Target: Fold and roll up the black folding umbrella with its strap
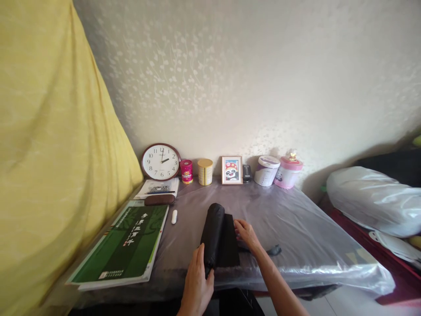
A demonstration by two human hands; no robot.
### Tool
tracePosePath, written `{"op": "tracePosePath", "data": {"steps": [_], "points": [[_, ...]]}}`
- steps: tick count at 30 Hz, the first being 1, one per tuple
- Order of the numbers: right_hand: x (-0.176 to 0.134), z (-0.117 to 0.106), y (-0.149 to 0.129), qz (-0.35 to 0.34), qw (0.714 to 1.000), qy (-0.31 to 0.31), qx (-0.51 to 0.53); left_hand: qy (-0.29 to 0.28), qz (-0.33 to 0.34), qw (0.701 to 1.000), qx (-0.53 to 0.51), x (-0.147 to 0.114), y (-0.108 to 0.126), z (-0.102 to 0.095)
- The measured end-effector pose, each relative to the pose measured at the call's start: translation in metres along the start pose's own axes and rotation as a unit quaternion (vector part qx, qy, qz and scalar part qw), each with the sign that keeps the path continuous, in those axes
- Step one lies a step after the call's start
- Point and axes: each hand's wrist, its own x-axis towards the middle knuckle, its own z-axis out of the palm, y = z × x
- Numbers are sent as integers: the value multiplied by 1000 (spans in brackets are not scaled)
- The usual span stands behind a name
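Note:
A black cylinder-shaped roll [213,232] lies lengthwise near the front of the table, and I cannot make out what kind of thing it is. A flat black flap [229,243] stretches along its right side. My left hand [198,278] is closed round the near end of the roll, thumb on the right and fingers on the left. At the flap's right edge, my right hand [246,233] has its fingers bent together, touching that edge. Beyond the right wrist, a dark grey strap end [274,250] rests on the table.
Plastic film covers the table [296,224]. On the left lie a green book [128,245], a brown case [160,199] and a white stick-like item [174,217]. Along the wall stand a clock [161,161], a picture frame [232,170] and several tubs [267,171]. A yellow curtain [66,153] hangs left.

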Motion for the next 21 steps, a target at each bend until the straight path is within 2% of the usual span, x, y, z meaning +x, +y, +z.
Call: {"op": "tracePosePath", "data": {"steps": [8, 14, 18, 21], "points": [[-13, 17, -26, 16, 996, -81, 38, -4, -9, 1000, 3, 0, 2, -1], [-11, 33, -35, 2, 994, -94, 62, 4, -3, 1000, 0, 1, 3, -1], [-10, 33, -34, 13, 992, -108, 68, -2, -16, 1000, 3, 1, 7, -3], [-5, 31, -30, 14, 994, -95, 61, -3, -24, 1000, 11, 1, 9, -4]]}}
